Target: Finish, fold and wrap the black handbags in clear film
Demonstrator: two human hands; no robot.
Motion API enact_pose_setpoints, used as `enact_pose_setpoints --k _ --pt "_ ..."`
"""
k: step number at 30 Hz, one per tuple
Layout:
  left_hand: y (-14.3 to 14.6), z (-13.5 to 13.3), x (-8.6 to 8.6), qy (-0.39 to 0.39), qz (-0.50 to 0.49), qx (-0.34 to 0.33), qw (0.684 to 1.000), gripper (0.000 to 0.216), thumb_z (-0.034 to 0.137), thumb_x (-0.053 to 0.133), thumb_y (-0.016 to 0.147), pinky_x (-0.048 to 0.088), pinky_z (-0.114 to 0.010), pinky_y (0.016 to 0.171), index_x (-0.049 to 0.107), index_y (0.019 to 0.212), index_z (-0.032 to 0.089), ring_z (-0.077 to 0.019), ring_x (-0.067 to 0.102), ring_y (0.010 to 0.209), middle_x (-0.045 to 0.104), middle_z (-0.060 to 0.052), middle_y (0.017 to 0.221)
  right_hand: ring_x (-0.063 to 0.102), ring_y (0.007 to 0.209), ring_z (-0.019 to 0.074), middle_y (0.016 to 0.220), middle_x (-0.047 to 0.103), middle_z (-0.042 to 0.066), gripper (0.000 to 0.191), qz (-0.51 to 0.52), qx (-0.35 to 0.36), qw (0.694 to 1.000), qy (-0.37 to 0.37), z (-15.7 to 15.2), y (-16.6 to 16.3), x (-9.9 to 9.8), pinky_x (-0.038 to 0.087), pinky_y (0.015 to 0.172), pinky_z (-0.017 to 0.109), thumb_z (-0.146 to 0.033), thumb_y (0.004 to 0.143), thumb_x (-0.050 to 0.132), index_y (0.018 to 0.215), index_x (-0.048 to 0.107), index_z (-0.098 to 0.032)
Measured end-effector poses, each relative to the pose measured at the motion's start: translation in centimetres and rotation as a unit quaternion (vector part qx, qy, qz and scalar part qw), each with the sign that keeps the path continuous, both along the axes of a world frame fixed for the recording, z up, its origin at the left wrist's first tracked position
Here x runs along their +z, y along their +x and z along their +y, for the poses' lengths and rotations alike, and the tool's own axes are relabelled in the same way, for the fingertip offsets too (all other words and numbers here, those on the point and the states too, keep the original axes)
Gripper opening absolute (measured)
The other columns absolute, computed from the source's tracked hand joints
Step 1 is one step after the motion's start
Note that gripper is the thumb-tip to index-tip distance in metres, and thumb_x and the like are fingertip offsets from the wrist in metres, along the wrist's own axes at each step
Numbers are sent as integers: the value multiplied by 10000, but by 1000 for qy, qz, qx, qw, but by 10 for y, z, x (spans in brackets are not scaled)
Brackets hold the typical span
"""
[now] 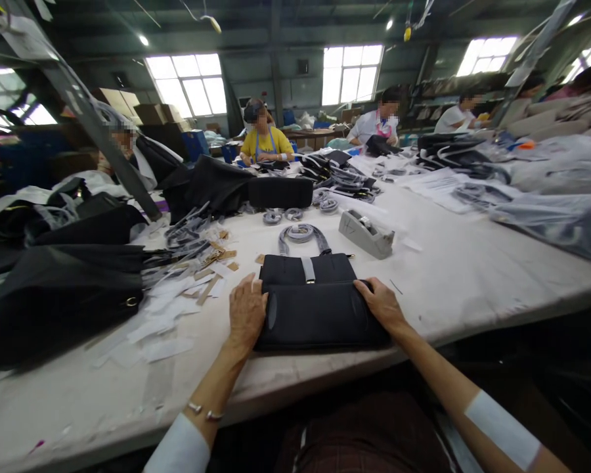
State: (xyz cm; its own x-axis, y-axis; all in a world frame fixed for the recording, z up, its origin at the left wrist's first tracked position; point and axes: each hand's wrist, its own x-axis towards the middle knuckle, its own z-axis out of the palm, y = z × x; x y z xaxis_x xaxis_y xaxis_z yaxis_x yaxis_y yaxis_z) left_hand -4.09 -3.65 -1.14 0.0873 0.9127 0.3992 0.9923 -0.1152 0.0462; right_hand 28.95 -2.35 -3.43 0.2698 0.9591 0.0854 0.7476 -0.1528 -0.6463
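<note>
A black bag [320, 309] lies flat on the white table [453, 276] near the front edge, its flap folded over and a grey strap [301, 234] coiled beyond it. My left hand [245, 314] rests against the bag's left edge, fingers curled onto it. My right hand [381, 303] grips the bag's right edge, thumb on top. Both hands hold the bag between them.
A grey tape dispenser [367, 233] stands just beyond the bag to the right. Paper slips and tags [187, 295] litter the left side beside a large black bag [59, 295]. Piles of black bags and straps [339, 177] fill the far table, where several people sit.
</note>
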Motion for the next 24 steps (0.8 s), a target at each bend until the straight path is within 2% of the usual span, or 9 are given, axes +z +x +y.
enact_pose_setpoints --k 2,4,8,11,14,16,19,22,24 --pt "-2 7 -1 -26 -13 -124 992 404 64 353 891 393 -406 1074 600 1203 134 -222 514 1262 588 -136 1322 634 836 247 891 701 96 441 -5 -3 1000 -3 0 -1 0 423 706 319 -589 865 465 956 661 -204" --pt "-2 12 1 -99 -34 -173 979 460 31 312 877 416 -356 1071 609 1206 151 -180 549 1231 615 -101 1302 637 829 247 892 703 85 453 -6 -4 1000 -3 1 -2 1 422 693 319 -602 862 467 995 665 -217" --pt "10 11 8 -180 -60 -109 976 411 296 349 964 427 -387 1060 604 1243 135 -237 561 1227 609 -129 1309 650 803 240 869 706 57 428 -9 6 1000 2 10 -3 2 424 670 313 -593 868 467 1009 671 -244" --pt "24 0 2 -164 -20 -91 982 580 474 439 926 340 -494 1113 520 1349 86 -320 432 1338 480 -189 1424 658 757 240 818 706 52 404 -60 23 998 0 19 -1 5 434 657 322 -564 894 446 998 675 -247" --pt "34 -8 -11 -126 23 -66 990 700 534 507 876 289 -558 1121 439 1425 105 -365 332 1389 379 -205 1486 653 886 284 970 708 104 341 -171 58 982 62 22 -5 15 456 757 388 -461 921 467 1045 677 -222" --pt "35 -9 -18 -118 35 -62 990 691 547 504 874 289 -568 1114 432 1437 152 -370 327 1391 387 -192 1488 584 1099 320 1198 649 140 328 -223 110 957 147 21 -20 24 410 924 463 -378 920 499 1148 653 -200" --pt "35 -8 -23 -111 30 -76 990 680 578 485 874 285 -570 1111 420 1448 219 -367 321 1396 411 -161 1485 375 1353 321 1447 483 99 429 -232 252 916 208 14 -58 29 194 1121 535 -404 934 498 1328 553 -243" --pt "35 -7 -22 -100 31 -66 992 647 561 468 888 286 -558 1110 423 1446 237 -361 337 1389 419 -157 1481 297 1412 291 1500 423 39 507 -203 398 884 137 8 -96 24 105 1158 539 -524 951 423 1414 455 -320" --pt "36 -7 -20 -97 49 -53 993 617 511 485 892 292 -555 1106 442 1435 223 -363 355 1379 420 -170 1477 263 1430 287 1521 386 44 568 -186 435 878 75 9 -110 20 103 1162 538 -574 949 378 1452 399 -310"
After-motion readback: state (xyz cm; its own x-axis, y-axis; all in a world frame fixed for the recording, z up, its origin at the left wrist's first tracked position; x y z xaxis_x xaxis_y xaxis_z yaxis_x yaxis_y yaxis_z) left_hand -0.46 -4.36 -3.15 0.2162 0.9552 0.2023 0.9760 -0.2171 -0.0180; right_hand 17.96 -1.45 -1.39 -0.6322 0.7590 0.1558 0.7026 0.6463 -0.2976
